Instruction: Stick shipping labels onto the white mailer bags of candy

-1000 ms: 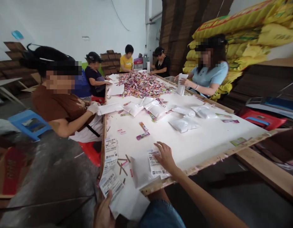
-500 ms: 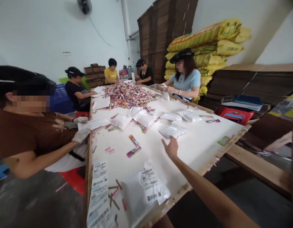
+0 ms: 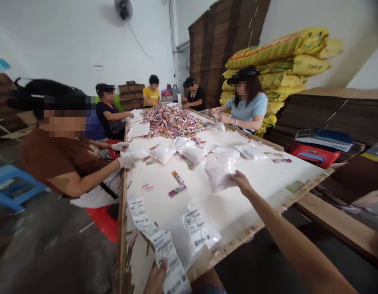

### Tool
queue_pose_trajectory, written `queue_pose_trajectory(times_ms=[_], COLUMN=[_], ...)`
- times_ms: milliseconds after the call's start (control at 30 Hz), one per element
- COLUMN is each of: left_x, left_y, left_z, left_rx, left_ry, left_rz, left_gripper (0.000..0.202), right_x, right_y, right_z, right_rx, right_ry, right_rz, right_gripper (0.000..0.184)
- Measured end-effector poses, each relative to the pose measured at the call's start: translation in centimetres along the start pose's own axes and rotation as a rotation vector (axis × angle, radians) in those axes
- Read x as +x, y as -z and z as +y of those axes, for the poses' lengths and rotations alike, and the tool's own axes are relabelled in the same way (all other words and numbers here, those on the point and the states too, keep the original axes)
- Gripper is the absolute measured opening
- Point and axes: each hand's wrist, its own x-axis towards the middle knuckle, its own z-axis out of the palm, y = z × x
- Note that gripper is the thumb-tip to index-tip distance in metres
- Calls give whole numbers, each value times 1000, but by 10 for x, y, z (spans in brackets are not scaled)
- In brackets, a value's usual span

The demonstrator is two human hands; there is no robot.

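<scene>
My right hand (image 3: 240, 182) grips the lower right corner of a filled white plastic mailer bag (image 3: 219, 171), which is raised and tilted over the table. At the bottom, my left hand (image 3: 156, 274) is closed on the edge of a strip of printed shipping labels (image 3: 165, 250), its far end curling over the tabletop. Between my hands lies another white mailer bag (image 3: 176, 230) with a shipping label (image 3: 196, 226) stuck on it. Beyond my right hand, several plump white mailer bags (image 3: 190, 152) rest in a row.
A large heap of small colourful packets (image 3: 173, 120) covers the far part of the white table (image 3: 262, 175). A gloved co-worker (image 3: 69, 163) sits at the left edge; several others sit further back. A raised wooden rim (image 3: 232, 245) borders the table. A red stool (image 3: 314, 154) stands at right.
My right hand has taken hold of a mailer bag and lifted it. My left hand has come into view, gripping the label strip and pulling it up and to the right.
</scene>
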Motion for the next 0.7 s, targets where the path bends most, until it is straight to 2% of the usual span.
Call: queue_pose_trajectory(times_ms=[100,167,233,367,467,533,567,633,700], left_x=[-6,-7,-9,-15,-26,-36,-42,-55,-67], left_y=[-1,-2,1,16,30,33,32,25,15], left_z=[-5,-2,1,5,5,4,4,2,1], left_rx=[-7,-12,-19,-33,-16,3,27,119,240], left_ry=[-15,-22,-12,-32,-106,-221,-295,-427,-484], left_rz=[-116,-126,-82,21,102,147,140,83,24], left_gripper=[35,29,26,24,23,28,33,45,54], right_x=[-16,-29,-45,-82,-115,-147,-167,-209,-247], right_y=[-3,-21,-50,-103,-117,-115,-112,-106,-102], right_z=[-5,-12,-19,-31,-44,-57,-65,-80,-91], right_rx=[-90,-169,-261,-415,-438,-362,-263,1,207], right_ry=[82,122,152,168,221,299,360,511,651], right_rz=[-207,-303,-365,-325,-226,-216,-285,-524,-695], right_gripper=[29,21,14,15,22,23,24,37,42])
